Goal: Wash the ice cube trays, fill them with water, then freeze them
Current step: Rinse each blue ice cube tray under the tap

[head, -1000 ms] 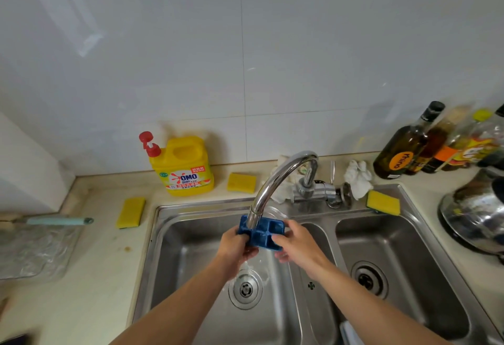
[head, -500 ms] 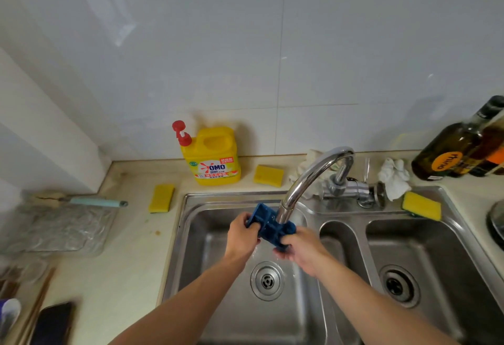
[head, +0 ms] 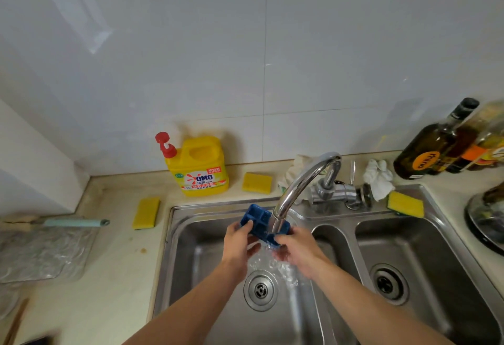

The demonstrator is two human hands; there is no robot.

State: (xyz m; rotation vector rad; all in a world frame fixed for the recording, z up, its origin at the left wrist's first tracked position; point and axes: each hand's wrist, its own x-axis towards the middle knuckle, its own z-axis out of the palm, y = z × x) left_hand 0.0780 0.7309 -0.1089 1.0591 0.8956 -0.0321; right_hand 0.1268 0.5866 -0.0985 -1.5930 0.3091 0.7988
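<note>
A small blue ice cube tray (head: pixel 259 221) with square cells is held tilted under the chrome faucet spout (head: pixel 297 194), over the left basin of the steel sink (head: pixel 174 249). My left hand (head: pixel 238 246) grips the tray's left edge. My right hand (head: pixel 298 252) holds its lower right corner. Water runs over the tray and splashes down between my hands toward the left drain (head: pixel 260 290).
A yellow OMO detergent jug (head: pixel 200 167) with a red pump stands behind the sink. Yellow sponges lie at the left (head: pixel 146 213), back (head: pixel 257 183) and right rim (head: pixel 405 204). Dark bottles (head: pixel 433 148) and a metal pot (head: pixel 488 221) sit right. A clear glass tray (head: pixel 41 254) lies left.
Water now pours over the tray and splashes into the basin. The tray has tilted further under the spout, and my head has shifted so the view swings back rightward.
</note>
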